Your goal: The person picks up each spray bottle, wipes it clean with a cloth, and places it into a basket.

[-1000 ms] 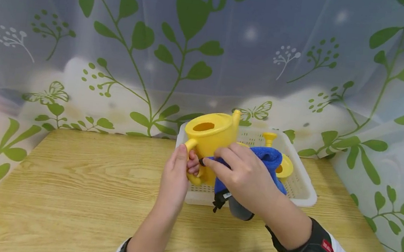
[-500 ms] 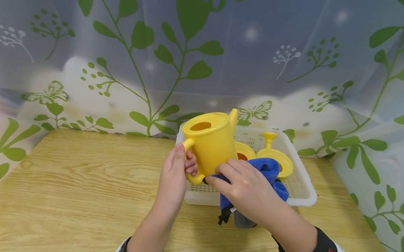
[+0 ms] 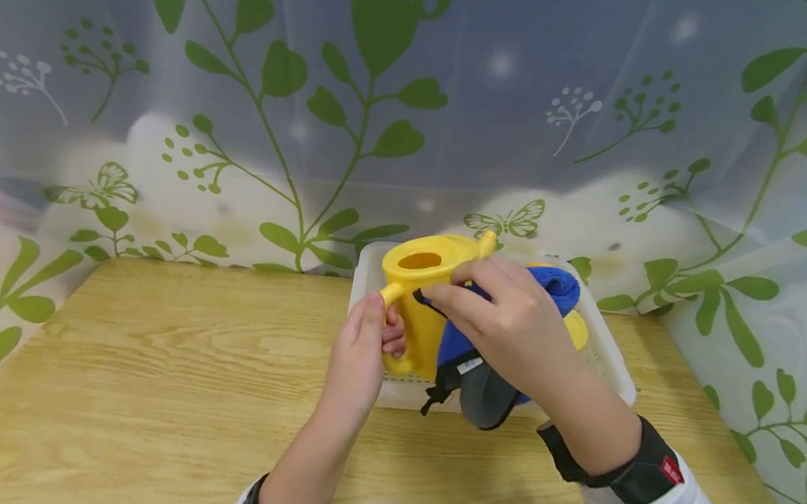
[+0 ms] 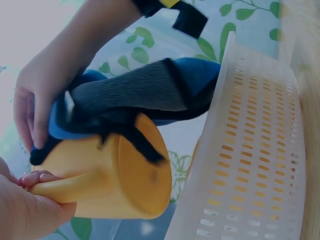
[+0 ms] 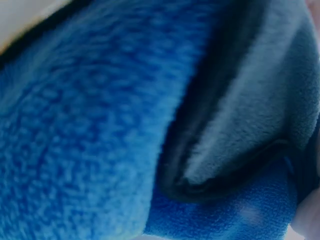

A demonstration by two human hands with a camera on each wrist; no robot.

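A yellow watering can [image 3: 415, 325] is held up, tilted, over the front left of a white basket, its spout pointing to the back right. My left hand [image 3: 360, 349] grips its handle. Just below the can's rim, my right hand [image 3: 516, 320] pinches a blue and grey cloth [image 3: 488, 393] with black edging, which lies against the can's side. In the left wrist view the can's base faces the basket, and the cloth [image 4: 130, 90] drapes across its upper side. Blue pile and a grey face of the cloth [image 5: 90, 125] fill most of the right wrist view.
The white perforated basket [image 3: 613, 358] stands on the wooden table [image 3: 189, 394] near the back. Yellow plastic pieces [image 3: 577, 330] inside it are mostly hidden by my right hand and the cloth. A leaf-patterned curtain [image 3: 271, 101] hangs behind and at the sides.
My right hand and the cloth went down along the can's side, then up near its rim. The can has shifted slightly right. The yellow pieces in the basket are now more covered.
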